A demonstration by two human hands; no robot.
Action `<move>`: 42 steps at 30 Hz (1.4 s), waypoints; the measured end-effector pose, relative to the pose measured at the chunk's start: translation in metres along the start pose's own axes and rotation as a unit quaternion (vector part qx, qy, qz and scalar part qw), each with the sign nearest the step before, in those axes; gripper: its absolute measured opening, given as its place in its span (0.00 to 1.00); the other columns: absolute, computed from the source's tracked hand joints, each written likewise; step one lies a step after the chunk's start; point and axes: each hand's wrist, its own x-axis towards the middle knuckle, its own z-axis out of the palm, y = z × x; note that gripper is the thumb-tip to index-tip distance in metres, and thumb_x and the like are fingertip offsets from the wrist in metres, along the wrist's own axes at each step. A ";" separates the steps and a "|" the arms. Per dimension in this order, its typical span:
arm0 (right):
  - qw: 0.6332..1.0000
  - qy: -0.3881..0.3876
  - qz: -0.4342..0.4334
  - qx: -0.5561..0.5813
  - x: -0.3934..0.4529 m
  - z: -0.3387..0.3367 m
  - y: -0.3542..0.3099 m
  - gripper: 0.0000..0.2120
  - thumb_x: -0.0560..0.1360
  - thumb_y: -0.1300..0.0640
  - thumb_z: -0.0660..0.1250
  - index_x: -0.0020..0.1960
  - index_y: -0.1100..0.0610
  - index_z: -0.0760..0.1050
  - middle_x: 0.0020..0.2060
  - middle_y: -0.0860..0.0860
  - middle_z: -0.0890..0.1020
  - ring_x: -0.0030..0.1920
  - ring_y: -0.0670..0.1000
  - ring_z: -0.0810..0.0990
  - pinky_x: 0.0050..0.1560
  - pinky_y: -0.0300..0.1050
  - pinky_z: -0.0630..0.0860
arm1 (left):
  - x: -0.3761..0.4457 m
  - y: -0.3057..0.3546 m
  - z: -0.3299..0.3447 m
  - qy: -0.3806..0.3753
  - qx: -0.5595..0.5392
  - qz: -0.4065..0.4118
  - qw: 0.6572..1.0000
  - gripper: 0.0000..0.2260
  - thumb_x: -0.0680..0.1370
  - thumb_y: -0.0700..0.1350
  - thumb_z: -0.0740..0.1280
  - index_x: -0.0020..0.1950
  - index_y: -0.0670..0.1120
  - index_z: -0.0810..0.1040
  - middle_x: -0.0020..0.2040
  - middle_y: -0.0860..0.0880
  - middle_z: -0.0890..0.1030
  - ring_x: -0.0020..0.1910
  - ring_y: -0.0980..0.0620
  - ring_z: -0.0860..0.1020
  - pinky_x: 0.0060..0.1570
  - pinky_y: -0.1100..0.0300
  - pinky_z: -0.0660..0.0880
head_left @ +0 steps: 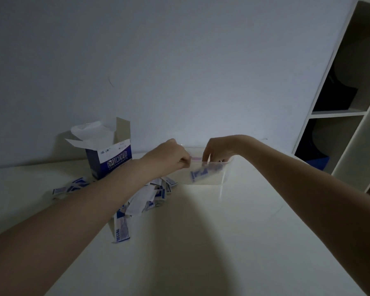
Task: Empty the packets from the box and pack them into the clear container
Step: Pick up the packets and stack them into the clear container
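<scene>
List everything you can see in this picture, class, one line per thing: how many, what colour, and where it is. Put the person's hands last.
box: one, blue and white, flaps open, upright at the back left of the table.
loose packets: a pile, too many to count, blue and white, on the table in front of the box.
clear container: one, transparent, right of the pile, a few packets inside.
table: one, white.
shelf unit: one, white, far right, dark items inside.
wall: grey-white, behind.
left hand: curled, at the container's left rim.
right hand: fingers dipping into the container.
</scene>
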 end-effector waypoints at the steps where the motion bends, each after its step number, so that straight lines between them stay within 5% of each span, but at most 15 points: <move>1: 1.000 -0.002 0.012 0.003 0.002 0.000 0.003 0.15 0.72 0.64 0.67 0.57 0.54 0.80 0.39 0.51 0.76 0.38 0.50 0.75 0.37 0.34 0.73 | 0.004 0.000 0.000 -0.003 0.002 0.000 1.000 0.11 0.79 0.46 0.62 0.55 0.46 0.82 0.51 0.50 0.82 0.52 0.53 0.66 0.47 0.63 0.63; 6: 0.997 -0.039 0.055 0.034 0.018 0.001 0.007 0.15 0.69 0.63 0.72 0.56 0.62 0.79 0.52 0.58 0.82 0.52 0.58 0.82 0.57 0.50 0.78 | 0.016 0.001 -0.001 -0.051 0.053 -0.007 0.997 0.11 0.79 0.47 0.58 0.52 0.48 0.80 0.48 0.50 0.81 0.52 0.50 0.70 0.51 0.58 0.65; 9: 0.995 -0.063 0.072 0.033 0.024 0.000 0.002 0.16 0.70 0.63 0.71 0.57 0.64 0.79 0.53 0.60 0.82 0.53 0.58 0.83 0.55 0.50 0.79 | 0.025 0.009 0.002 -0.106 0.132 -0.026 0.985 0.11 0.79 0.50 0.56 0.51 0.49 0.77 0.39 0.54 0.74 0.49 0.50 0.72 0.58 0.55 0.59; 12: 0.991 -0.095 0.091 0.025 0.024 -0.005 -0.002 0.14 0.72 0.61 0.69 0.56 0.62 0.79 0.50 0.57 0.83 0.52 0.57 0.83 0.56 0.53 0.79 | 0.036 0.013 0.006 -0.140 0.125 -0.063 0.980 0.16 0.78 0.53 0.58 0.62 0.47 0.73 0.44 0.52 0.75 0.56 0.50 0.75 0.66 0.54 0.54; 18: 0.984 -0.097 0.137 -0.064 0.025 -0.007 0.000 0.16 0.74 0.58 0.66 0.60 0.61 0.76 0.51 0.54 0.84 0.45 0.55 0.83 0.55 0.49 0.78 | 0.061 0.014 0.017 -0.212 0.087 -0.128 0.965 0.21 0.72 0.54 0.65 0.63 0.50 0.71 0.50 0.49 0.74 0.53 0.48 0.68 0.62 0.53 0.64; 26: 0.990 -0.051 0.124 -0.048 0.024 -0.006 0.008 0.11 0.75 0.64 0.64 0.56 0.62 0.78 0.49 0.57 0.83 0.46 0.56 0.79 0.59 0.49 0.75 | 0.069 0.024 0.019 -0.195 0.055 -0.137 0.970 0.21 0.74 0.50 0.65 0.65 0.46 0.69 0.49 0.49 0.76 0.48 0.50 0.69 0.51 0.57 0.57; 31: 0.989 -0.034 0.127 -0.062 0.011 -0.012 -0.001 0.11 0.76 0.65 0.62 0.56 0.67 0.76 0.45 0.59 0.82 0.45 0.58 0.82 0.58 0.52 0.77 | 0.064 0.029 0.004 -0.205 0.112 -0.114 0.966 0.22 0.75 0.53 0.65 0.67 0.46 0.69 0.56 0.48 0.77 0.60 0.48 0.73 0.70 0.46 0.48; 34: 0.994 0.031 0.090 -0.059 -0.007 -0.021 -0.018 0.12 0.78 0.63 0.57 0.56 0.69 0.74 0.48 0.63 0.81 0.45 0.61 0.83 0.55 0.53 0.79 | 0.051 0.027 -0.010 -0.143 0.101 -0.068 0.982 0.24 0.74 0.53 0.66 0.69 0.51 0.66 0.59 0.52 0.78 0.65 0.50 0.70 0.72 0.45 0.43; 38: 0.981 0.194 -0.008 -0.023 -0.032 -0.022 -0.052 0.10 0.78 0.60 0.59 0.50 0.65 0.76 0.41 0.58 0.79 0.42 0.57 0.84 0.49 0.48 0.81 | 0.020 0.012 -0.031 0.018 0.031 -0.056 0.998 0.15 0.77 0.48 0.64 0.64 0.50 0.73 0.59 0.55 0.79 0.64 0.53 0.72 0.72 0.51 0.51; 42: 0.973 0.200 -0.087 0.077 -0.040 0.005 -0.083 0.09 0.76 0.62 0.63 0.50 0.65 0.79 0.40 0.57 0.82 0.40 0.55 0.84 0.48 0.46 0.81 | -0.023 -0.011 -0.041 -0.069 -0.015 -0.092 0.993 0.14 0.76 0.43 0.65 0.62 0.48 0.76 0.60 0.51 0.79 0.60 0.52 0.75 0.62 0.58 0.69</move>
